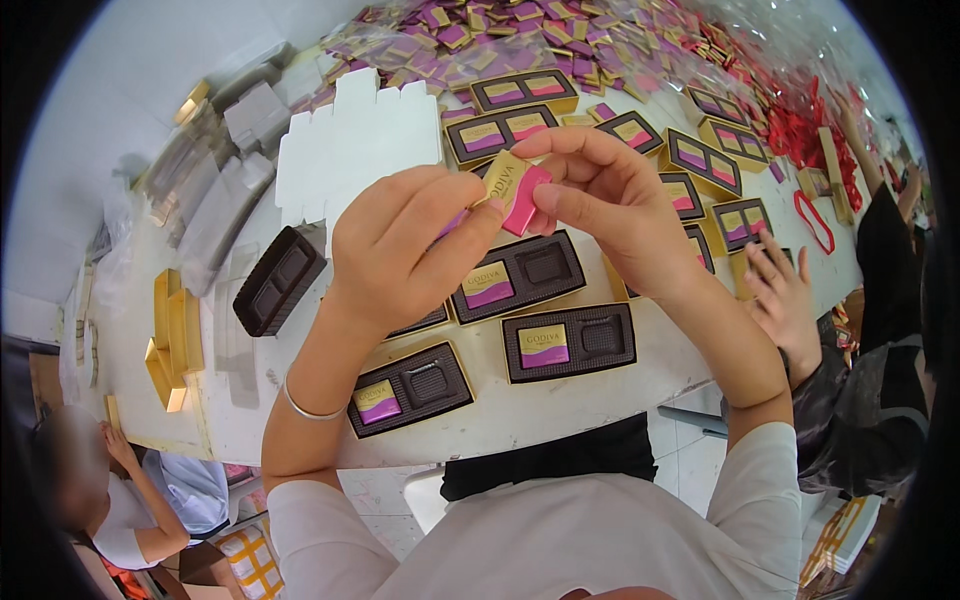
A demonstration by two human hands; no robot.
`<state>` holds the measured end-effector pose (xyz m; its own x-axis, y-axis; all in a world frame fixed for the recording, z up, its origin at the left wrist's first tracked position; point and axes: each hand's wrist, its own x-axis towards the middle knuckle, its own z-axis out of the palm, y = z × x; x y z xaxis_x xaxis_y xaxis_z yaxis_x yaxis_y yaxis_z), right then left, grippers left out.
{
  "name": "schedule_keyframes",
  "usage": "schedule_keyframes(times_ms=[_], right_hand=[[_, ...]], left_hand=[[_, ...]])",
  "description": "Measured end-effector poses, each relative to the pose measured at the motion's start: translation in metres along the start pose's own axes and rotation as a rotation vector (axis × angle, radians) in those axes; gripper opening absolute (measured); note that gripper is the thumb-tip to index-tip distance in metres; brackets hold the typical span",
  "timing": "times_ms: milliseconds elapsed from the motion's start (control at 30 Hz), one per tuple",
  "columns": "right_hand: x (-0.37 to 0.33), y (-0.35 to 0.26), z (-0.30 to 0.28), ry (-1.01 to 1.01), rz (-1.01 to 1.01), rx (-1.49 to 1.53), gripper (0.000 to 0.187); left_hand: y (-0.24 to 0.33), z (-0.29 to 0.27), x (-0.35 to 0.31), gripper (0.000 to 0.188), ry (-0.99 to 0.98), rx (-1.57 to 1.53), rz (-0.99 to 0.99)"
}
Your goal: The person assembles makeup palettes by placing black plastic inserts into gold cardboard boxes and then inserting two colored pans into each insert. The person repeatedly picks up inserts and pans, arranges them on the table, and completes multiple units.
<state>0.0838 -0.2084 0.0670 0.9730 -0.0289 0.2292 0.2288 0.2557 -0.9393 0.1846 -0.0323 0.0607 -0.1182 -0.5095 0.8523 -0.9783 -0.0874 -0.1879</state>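
Note:
Both of my hands are raised above the middle of the table. My right hand (612, 210) pinches a gold-and-pink wrapped chocolate square (516, 193) between thumb and fingers. My left hand (400, 245) is closed, its fingertips meeting the square's left edge. A bit of purple wrapper (450, 228) shows between the left fingers; the rest is hidden. Below the hands lie gold boxes with dark brown trays. The nearest right box (605, 345), the nearest left box (432, 385) and the box behind them (545, 268) each hold one gold-and-purple square beside a vacant slot.
A heap of wrapped squares (480, 40) covers the far side. Filled boxes (700, 160) stand at right, near a co-worker's hand (780, 300) and red ribbon (815, 222). White card (355, 150), a dark tray (280, 283) and gold sleeves (175, 330) lie left. Another person sits lower left.

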Motion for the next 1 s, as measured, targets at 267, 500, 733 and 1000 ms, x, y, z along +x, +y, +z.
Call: schedule_keyframes(times_ms=[267,500,733,1000], right_hand=[[0.003,0.005,0.011,0.120,-0.147,-0.175,0.025],[0.025,0.016,-0.014,-0.076,-0.333,-0.864,0.020],[0.051,0.052,-0.049,-0.249,0.030,-0.960,0.021],[0.074,0.048,-0.035,-0.244,0.232,-1.177,0.014]], left_hand=[[0.001,-0.015,0.012,0.031,-0.218,-1.119,-1.069],[-0.016,-0.015,-0.003,0.044,-0.594,-0.510,-0.934],[-0.007,-0.002,-0.014,0.053,-0.895,-0.078,-0.722],[-0.012,0.000,-0.016,0.051,-0.862,-0.190,-0.719]])
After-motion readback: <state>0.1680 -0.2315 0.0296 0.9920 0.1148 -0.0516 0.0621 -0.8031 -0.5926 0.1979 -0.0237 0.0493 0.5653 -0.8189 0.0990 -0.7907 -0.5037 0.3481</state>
